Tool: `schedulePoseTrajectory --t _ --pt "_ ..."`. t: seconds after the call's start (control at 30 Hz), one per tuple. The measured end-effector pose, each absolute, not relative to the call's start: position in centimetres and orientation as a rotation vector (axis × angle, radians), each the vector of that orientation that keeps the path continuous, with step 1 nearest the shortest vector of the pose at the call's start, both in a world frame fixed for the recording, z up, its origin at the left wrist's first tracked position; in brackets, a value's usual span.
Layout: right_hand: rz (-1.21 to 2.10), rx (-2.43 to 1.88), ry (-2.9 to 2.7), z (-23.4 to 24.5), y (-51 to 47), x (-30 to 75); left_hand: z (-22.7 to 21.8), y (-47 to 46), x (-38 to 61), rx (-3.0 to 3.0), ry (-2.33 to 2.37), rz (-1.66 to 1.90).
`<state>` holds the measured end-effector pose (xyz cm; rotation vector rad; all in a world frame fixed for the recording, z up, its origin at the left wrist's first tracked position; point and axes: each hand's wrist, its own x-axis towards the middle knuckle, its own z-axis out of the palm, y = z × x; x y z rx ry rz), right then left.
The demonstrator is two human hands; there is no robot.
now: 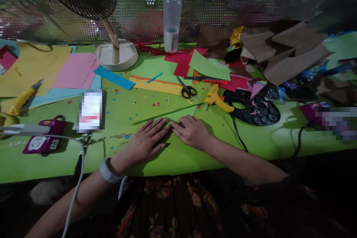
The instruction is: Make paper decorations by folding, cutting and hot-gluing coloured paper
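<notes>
My left hand (147, 139) lies flat with its fingers stretched out, at the near edge of a light green paper (186, 112). My right hand (192, 132) is beside it, its fingers curled and pressed together by the same edge, the fingertips close to those of the left hand. Whatever the right fingers pinch is too small to make out. Beyond the hands, a narrow green strip (164, 113) runs slantwise along the paper. A yellow glue gun (216, 98) lies past my right hand, near black-handled scissors (189, 91).
A fan (116, 57) and a bottle (171, 26) stand at the back. A phone (90, 111) and a purple box (46, 137) lie left, near a yellow cutter (23, 100). A black palette (253, 107) and crumpled brown paper (295, 54) lie right. Cables cross both sides.
</notes>
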<state>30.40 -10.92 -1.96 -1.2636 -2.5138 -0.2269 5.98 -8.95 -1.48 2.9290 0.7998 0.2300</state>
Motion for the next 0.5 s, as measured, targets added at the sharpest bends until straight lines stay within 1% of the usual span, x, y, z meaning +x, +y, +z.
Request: schedulePoseTrajectory --t 0.27,0.5 --pt "-0.264 -1.222 -2.487 -2.02 -10.94 30.36 -1.75 -9.00 6.12 2.938 0.764 0.285" --pt "-0.231 -1.251 -2.491 -1.95 -10.88 30.38 -1.81 -8.99 6.04 2.944 0.780 0.234"
